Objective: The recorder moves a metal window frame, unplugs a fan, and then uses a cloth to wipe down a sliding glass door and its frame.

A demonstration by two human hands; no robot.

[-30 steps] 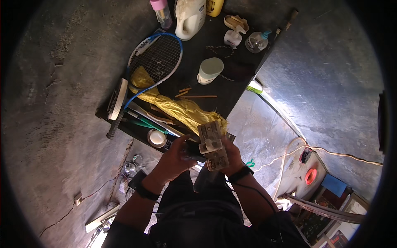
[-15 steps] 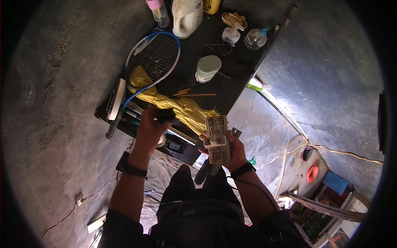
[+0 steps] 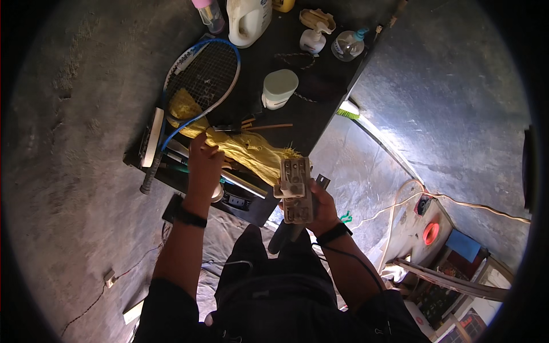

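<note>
My right hand grips a dusty grey-brown electrical block with metal terminals, held above my lap. A dark strip with a hole sticks out beside that hand, and a dark rounded piece shows below the block; how they join is hidden. My left hand is over the near edge of the yellow sack, fingers loosely bent and apart, with nothing seen in them. Just beyond its fingertips a small dark object lies by the sack.
On the black table are a blue-rimmed racket, a pale-lidded container, thin brown sticks, a white jug and pump bottles. An open drawer holds long tools. Cables run at the right.
My left hand has let go of the small dark object, which now lies by the sack. The right hand still holds the block. The view has shifted slightly.
</note>
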